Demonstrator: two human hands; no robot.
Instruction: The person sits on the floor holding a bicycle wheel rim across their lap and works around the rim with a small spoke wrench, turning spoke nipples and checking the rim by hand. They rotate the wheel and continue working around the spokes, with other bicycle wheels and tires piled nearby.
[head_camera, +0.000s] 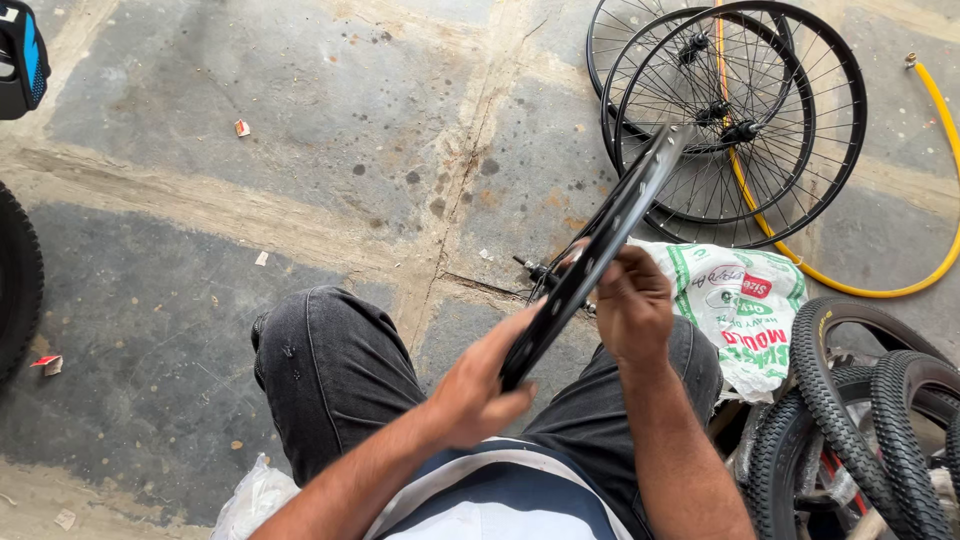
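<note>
Stained stone-slab floor (300, 130), pale joints, paper scraps. Left hand (480, 385) closed around black wheel rim (600, 250), held edge-on above knees; right hand (630, 305) pinching at its spokes. Spoked wheels (760, 120), yellow hose (940, 130), printed sack (745, 310), knobby tyres (870, 420) right.

Sack: white woven bag (740, 310) with green and red print, crumpled on the floor, right of the knee.
Plastic bag: clear, crinkled (255, 500), bottom left by the thigh.
</note>
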